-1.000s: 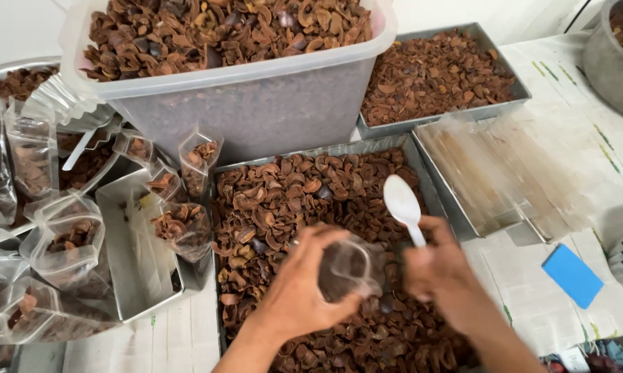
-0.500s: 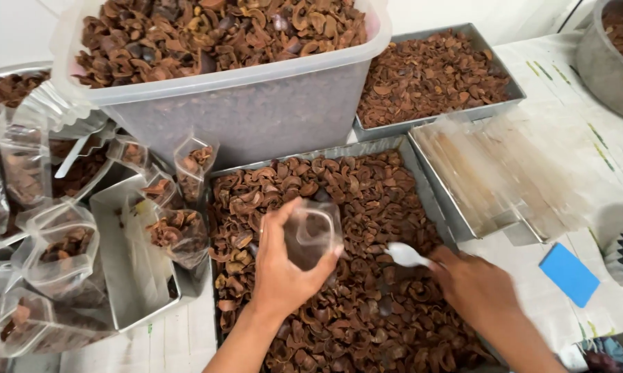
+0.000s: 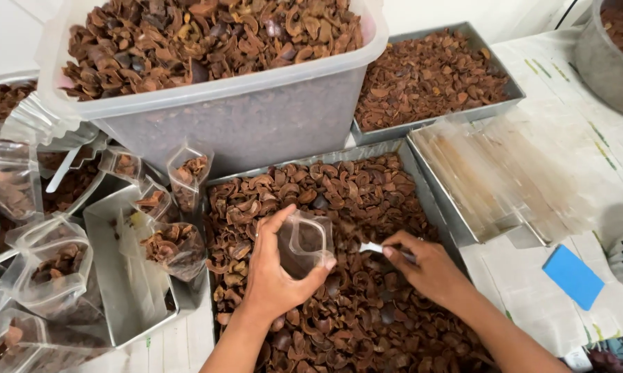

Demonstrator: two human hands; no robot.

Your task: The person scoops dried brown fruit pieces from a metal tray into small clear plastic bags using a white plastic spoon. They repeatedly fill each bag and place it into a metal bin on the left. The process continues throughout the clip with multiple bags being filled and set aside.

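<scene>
Clear plastic bag (image 3: 304,243) — small, open-mouthed and seemingly empty — sits in the left hand (image 3: 273,283), whose thumb and fingers wrap round it and keep the mouth spread upward, so it can take whatever is tipped in. It is held just above the middle of a metal tray (image 3: 422,190) heaped with brown dried shell pieces (image 3: 284,190), which puts any spill back over the tray. Beside it, the right hand (image 3: 429,269) grips a white plastic spoon (image 3: 372,247) by its handle, the bowl end dug low into the shells and mostly hidden among them.

To the left, filled bags (image 3: 170,242) of the same shells lean in another tray (image 3: 104,228) with their mouths open. Behind stands a large plastic tub (image 3: 256,117) piled with shells, and to the right a tray of flat unused bags (image 3: 491,176) lies within reach — next to a blue card (image 3: 572,276) on the table.
</scene>
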